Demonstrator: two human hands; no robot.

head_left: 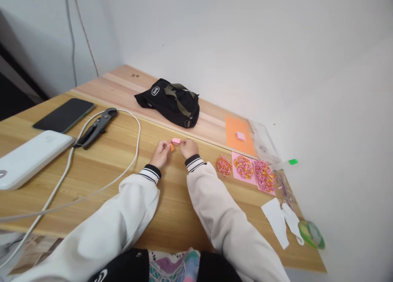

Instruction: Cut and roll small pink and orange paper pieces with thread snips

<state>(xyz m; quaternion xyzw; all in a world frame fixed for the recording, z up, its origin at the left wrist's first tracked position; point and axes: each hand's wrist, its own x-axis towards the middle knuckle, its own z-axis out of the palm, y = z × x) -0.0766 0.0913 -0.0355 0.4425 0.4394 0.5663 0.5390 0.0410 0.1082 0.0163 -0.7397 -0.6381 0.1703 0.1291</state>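
both hands meet mid-desk: left hand [160, 152] and right hand [188, 147] pinch a small pink paper piece [176, 141] between fingertips, with an orange bit [171, 147] just under it. risk: the tiny piece slips from so light a pinch and drops to the desk [129, 179], or a sleeve sweeps the bead-like piles [244, 167] at 3 o'clock.

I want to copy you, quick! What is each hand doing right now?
Left hand: closed, pinching an orange paper bit.
Right hand: closed, pinching a small pink paper piece.
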